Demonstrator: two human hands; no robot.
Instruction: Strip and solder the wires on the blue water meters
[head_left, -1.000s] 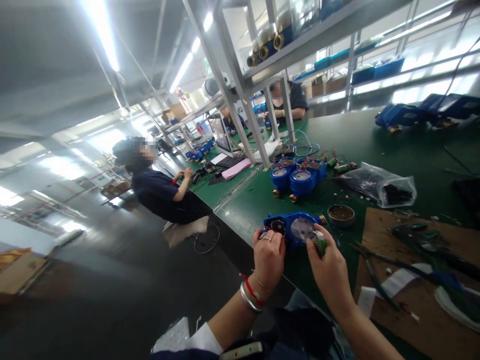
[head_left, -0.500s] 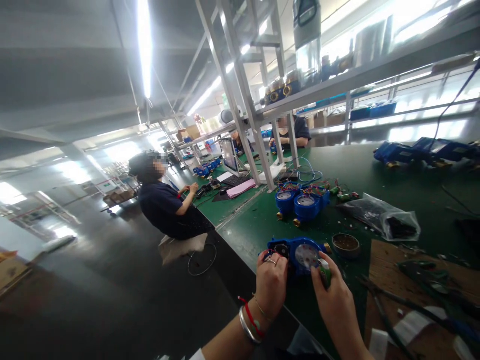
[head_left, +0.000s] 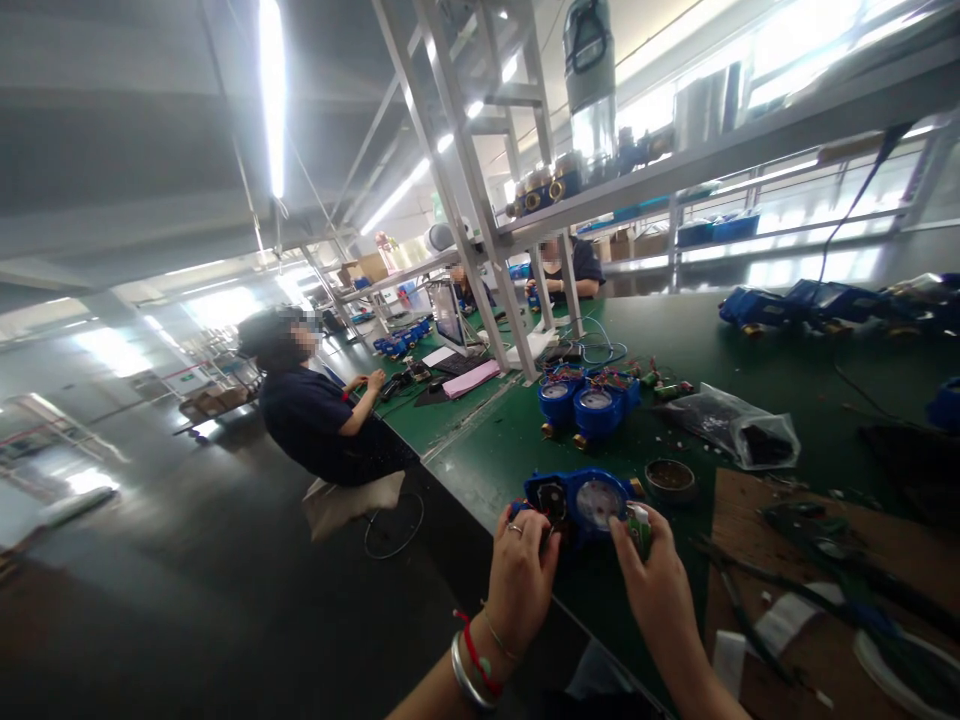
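A blue water meter with a round white dial lies near the front edge of the green workbench. My left hand is curled against the meter's left end, fingers closed on its dark housing. My right hand pinches a small green cylindrical part at the meter's right side. A ring, bracelets and a red string show on my left hand and wrist.
Two more blue meters stand further back, beside a round tin and a plastic bag of dark parts. Tools lie on a cardboard sheet at right. A seated person works at left; others sit beyond the shelf frame.
The camera tilted up and shifted slightly; the meter and both hands sit lower in the frame. My hands keep the same hold on the meter and green part.
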